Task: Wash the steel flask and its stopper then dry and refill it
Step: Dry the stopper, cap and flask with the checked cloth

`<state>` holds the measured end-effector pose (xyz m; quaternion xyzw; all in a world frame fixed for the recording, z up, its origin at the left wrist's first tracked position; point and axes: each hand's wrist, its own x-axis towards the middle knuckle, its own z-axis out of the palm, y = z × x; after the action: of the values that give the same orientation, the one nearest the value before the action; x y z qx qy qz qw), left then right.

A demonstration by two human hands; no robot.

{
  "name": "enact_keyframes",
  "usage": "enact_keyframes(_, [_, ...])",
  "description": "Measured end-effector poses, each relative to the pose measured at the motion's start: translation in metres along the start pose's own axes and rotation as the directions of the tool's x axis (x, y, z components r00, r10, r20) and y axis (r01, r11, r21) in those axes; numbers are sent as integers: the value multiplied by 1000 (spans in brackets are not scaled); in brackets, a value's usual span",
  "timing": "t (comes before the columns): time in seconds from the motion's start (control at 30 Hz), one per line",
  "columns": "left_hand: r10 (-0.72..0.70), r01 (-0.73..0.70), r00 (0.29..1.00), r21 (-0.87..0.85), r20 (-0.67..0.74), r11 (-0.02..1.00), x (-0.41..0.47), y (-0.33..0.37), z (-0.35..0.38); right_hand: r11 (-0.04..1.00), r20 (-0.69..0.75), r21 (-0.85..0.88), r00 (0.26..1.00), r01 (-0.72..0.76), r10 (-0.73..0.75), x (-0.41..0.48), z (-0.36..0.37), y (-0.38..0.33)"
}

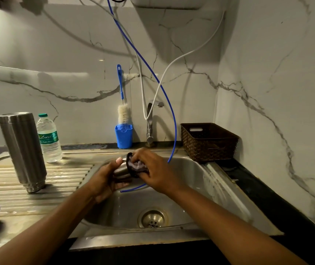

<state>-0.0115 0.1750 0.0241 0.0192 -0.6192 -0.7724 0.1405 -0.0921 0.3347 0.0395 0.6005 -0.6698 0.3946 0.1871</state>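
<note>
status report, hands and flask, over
Left hand grips stopper over sink; right hand holds cloth at its open end. Flask mouth-down on drainboard. Blue tube dangles beside hands.

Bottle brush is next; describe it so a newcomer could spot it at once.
Start at the sink; the tap rises behind its back rim. Just left of the tap a blue cup stands by the wall, with the bottle brush upright in it. Only it has white bristles and a long blue handle.
</note>
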Motion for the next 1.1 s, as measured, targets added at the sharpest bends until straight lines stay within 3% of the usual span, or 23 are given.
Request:
enact_keyframes(0.07, [9,-12,999,63,51,998,-1,4,2,977,-13,-164,990,138,-142,-2,-3,8])
enact_keyframes(0.1, [58,-64,997,120,57,991,-2,6,1,977,-33,-169,990,129,-136,-4,-3,11])
enact_keyframes(0.13, [127,-136,990,189,59,973,-2,7,1,994,-69,-98,996,52,-59,-4,-3,12])
enact_keyframes(0.17, [204,-217,976,277,73,936,-3,9,0,994,-93,54,990,-99,104,-3,-4,11])
enact_keyframes(0.2, [278,-296,955,393,105,871,-2,10,-1,927,-58,241,949,-287,309,-1,-4,8])
enact_keyframes(0.23, [343,-371,927,520,154,769,-3,10,-2,778,43,430,871,-458,490,-1,-4,7])
enact_keyframes(0.27, [400,-446,888,632,225,634,-3,11,-2,566,178,583,771,-583,611,0,-4,7])
enact_keyframes(0.33, [464,-572,789,757,402,317,-5,11,0,183,401,705,598,-685,694,1,-5,11])
enact_keyframes(0.37, [463,-595,760,774,456,215,-5,10,2,90,460,693,535,-715,709,2,-9,11])
enact_keyframes(0.43, [464,-608,740,779,487,152,-5,9,3,55,472,673,486,-737,736,2,-12,9])
enact_keyframes(0.5, [481,-598,756,768,444,231,-4,8,1,147,426,686,557,-713,713,2,-7,8])
enact_keyframes(0.57, [432,-480,859,725,274,494,-4,7,-1,482,284,563,705,-671,650,1,-1,7])
enact_keyframes(0.63, [306,-328,942,545,134,772,-3,6,-3,849,98,278,892,-450,441,-2,1,11])
enact_keyframes(0.7, [179,-199,979,296,93,934,-1,3,-4,988,22,64,990,-142,141,-2,-1,13])
enact_keyframes(0.77, [107,-122,991,208,81,971,0,3,-3,1000,-6,-22,1000,-5,5,-4,-2,16])
enact_keyframes(0.8, [115,-132,990,242,82,961,0,4,-2,999,-26,-3,999,-40,40,-4,-1,16])
enact_keyframes(0.87, [176,-192,981,425,76,885,-1,6,1,948,-43,171,959,-269,280,-3,-3,16])
enact_keyframes(0.97, [281,-277,954,681,108,678,-3,6,5,643,117,485,772,-593,624,0,-3,16])
enact_keyframes(1.03, [342,-330,929,732,141,595,-3,5,8,431,179,652,678,-624,713,3,-1,17])
enact_keyframes(1.1, [377,-340,919,715,114,611,-1,3,11,321,179,729,621,-605,763,4,-3,19])
